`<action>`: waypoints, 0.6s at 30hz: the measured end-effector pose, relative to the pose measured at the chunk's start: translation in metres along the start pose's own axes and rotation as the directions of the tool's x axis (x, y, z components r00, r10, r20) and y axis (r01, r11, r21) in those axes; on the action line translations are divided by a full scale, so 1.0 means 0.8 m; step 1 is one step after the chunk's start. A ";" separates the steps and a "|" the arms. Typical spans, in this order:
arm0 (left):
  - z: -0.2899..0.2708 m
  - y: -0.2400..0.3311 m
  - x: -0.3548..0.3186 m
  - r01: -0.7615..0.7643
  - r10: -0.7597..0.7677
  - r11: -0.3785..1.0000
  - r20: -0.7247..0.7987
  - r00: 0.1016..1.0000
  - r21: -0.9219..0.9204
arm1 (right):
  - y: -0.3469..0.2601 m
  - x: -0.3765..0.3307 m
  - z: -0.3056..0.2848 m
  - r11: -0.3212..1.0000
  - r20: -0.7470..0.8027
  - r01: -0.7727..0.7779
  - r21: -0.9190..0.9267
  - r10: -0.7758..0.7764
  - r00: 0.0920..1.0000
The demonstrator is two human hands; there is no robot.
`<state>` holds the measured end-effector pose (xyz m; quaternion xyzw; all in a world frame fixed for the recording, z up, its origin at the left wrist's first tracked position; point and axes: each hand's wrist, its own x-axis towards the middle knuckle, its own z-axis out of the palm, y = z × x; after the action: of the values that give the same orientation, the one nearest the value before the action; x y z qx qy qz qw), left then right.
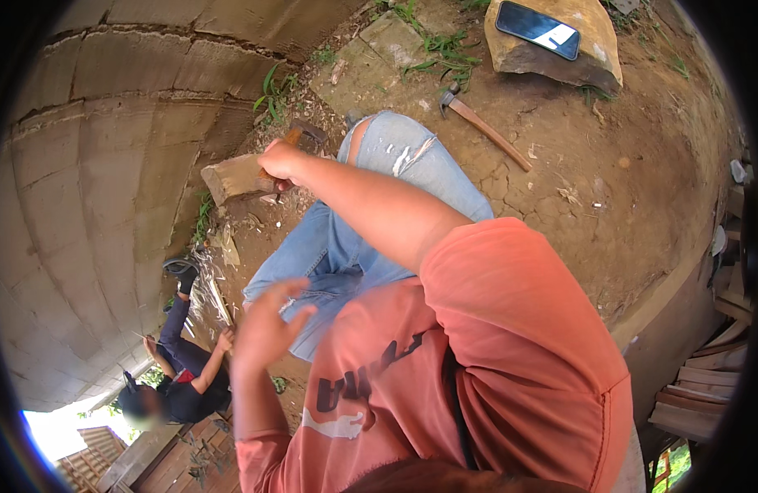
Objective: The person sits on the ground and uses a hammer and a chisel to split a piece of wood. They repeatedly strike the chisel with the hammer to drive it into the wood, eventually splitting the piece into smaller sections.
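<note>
My right hand (284, 162) is closed around the orange-brown handle of a short wooden-handled tool (293, 135) with a dark metal head. That hand is at the end of a rough wooden block (231, 179) lying on the ground. My fingers hide part of the handle, and the head's exact shape is hard to make out. Slightly blurred, my left hand (268, 327) is raised beside my bent leg in blue jeans (313, 255), fingers apart and nothing in it. A claw hammer (487, 131) with a wooden handle lies on the dirt beyond my knee.
A smartphone (538, 29) rests on a flat-topped stone (597, 57) at the far right. A block wall (108, 181) runs along the left. Another person (186, 378) sits at lower left, holding a thin strip. Stacked planks (700, 382) stand at the right edge.
</note>
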<state>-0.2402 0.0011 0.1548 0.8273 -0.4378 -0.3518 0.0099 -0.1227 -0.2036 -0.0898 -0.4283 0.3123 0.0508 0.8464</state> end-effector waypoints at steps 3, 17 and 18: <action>-0.080 0.059 0.033 -0.519 0.403 0.778 -0.352 0.845 -0.354 | 0.012 0.000 -0.004 0.999 -0.032 0.045 0.024 -0.045 0.998; -0.244 0.017 0.048 -0.546 0.308 0.810 -0.639 0.705 -0.212 | 0.001 0.004 -0.008 0.993 0.040 0.041 0.109 -0.046 0.998; -0.242 0.013 0.038 -0.502 0.268 0.838 -0.640 0.720 -0.214 | 0.001 -0.002 0.000 0.994 0.040 0.036 0.106 -0.040 0.998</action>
<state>-0.1219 -0.0839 0.2866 0.7648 -0.5031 -0.1456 0.3753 -0.1242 -0.2031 -0.0896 -0.3879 0.2887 0.0272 0.8749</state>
